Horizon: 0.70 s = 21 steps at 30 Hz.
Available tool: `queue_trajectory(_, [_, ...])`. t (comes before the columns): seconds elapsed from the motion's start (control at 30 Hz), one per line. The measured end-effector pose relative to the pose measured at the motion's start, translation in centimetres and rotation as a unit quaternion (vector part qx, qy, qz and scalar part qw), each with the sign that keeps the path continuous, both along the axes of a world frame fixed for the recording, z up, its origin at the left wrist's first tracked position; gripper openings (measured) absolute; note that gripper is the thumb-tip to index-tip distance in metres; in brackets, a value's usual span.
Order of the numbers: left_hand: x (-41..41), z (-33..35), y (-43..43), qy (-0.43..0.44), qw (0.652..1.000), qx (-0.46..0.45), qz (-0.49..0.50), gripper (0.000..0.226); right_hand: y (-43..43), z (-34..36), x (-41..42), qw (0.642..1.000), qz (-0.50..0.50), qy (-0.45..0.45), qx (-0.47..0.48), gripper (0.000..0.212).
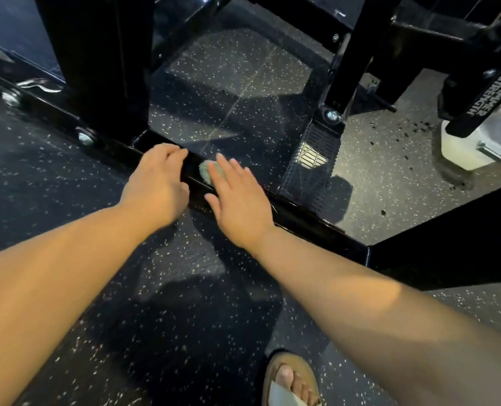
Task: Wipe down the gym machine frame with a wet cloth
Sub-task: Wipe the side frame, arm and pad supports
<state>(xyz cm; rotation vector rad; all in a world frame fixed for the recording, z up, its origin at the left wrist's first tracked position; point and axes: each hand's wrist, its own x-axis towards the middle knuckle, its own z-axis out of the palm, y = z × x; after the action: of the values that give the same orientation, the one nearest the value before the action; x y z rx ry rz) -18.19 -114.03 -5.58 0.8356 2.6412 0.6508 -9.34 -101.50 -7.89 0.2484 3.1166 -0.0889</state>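
A pale green cloth (pixel 206 171) lies on the gym machine's low black frame bar (pixel 296 218), pressed flat under the straight fingers of the right hand (pixel 237 206). Just beside it, the left hand (pixel 155 183) grips the same bar, fingers curled over its far edge. Speckled floor (pixel 161 332) lies beneath.

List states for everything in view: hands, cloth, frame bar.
bar: low by the floor, glossy
left hand: on bar, fingers curled over its far edge
right hand: flat, fingers straight, pressing cloth
cloth: bunched on bar, mostly hidden under right hand
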Motion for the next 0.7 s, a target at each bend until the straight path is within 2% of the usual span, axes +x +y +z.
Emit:
queue_trajectory(0.07, [-0.3, -0.3, -0.6, 0.017, 0.999, -0.036, -0.014, 0.06, -0.2, 0.1, -1.1, 0.999, 0.027, -0.02, 0.001, 0.056])
queue_trajectory(0.17, [-0.1, -0.4, -0.2, -0.003, 0.992, -0.118, -0.04, 0.062, 2.5, 0.0, 3.5, 0.997, 0.061, 0.011, -0.038, 0.052])
queue_trajectory(0.3, [0.4, 0.2, 0.5, 0.015, 0.973, -0.219, -0.066, 0.068, 7.1, -0.5, 11.9, 0.998, 0.02, 0.044, -0.027, 0.044])
queue_trajectory(0.4, [0.9, 0.7, 0.7, 0.05, 0.961, -0.261, -0.079, 0.07, 5.9, -0.8, 10.1, 0.999, 0.007, 0.042, -0.032, 0.046])
queue_trajectory(0.5, [1.0, 0.6, 0.8, 0.043, 0.965, -0.248, -0.074, 0.069, 2.3, -0.8, 3.6, 0.996, 0.051, 0.067, -0.027, 0.044])
queue_trajectory(0.57, [0.4, 0.2, 0.5, 0.019, 0.978, -0.196, -0.06, 0.067, 0.3, -0.9, -0.2, 0.995, 0.069, 0.055, -0.051, 0.045])
queue_trajectory(0.63, [-0.2, -0.2, -0.2, -0.007, 0.987, -0.155, -0.051, 0.067, 0.3, -0.8, -0.9, 0.993, 0.091, 0.044, -0.058, 0.046])
queue_trajectory(0.7, [-0.6, -0.3, -0.7, -0.026, 0.987, -0.146, -0.059, 0.069, 2.2, -1.1, 2.2, 0.992, 0.104, 0.052, -0.039, 0.045])
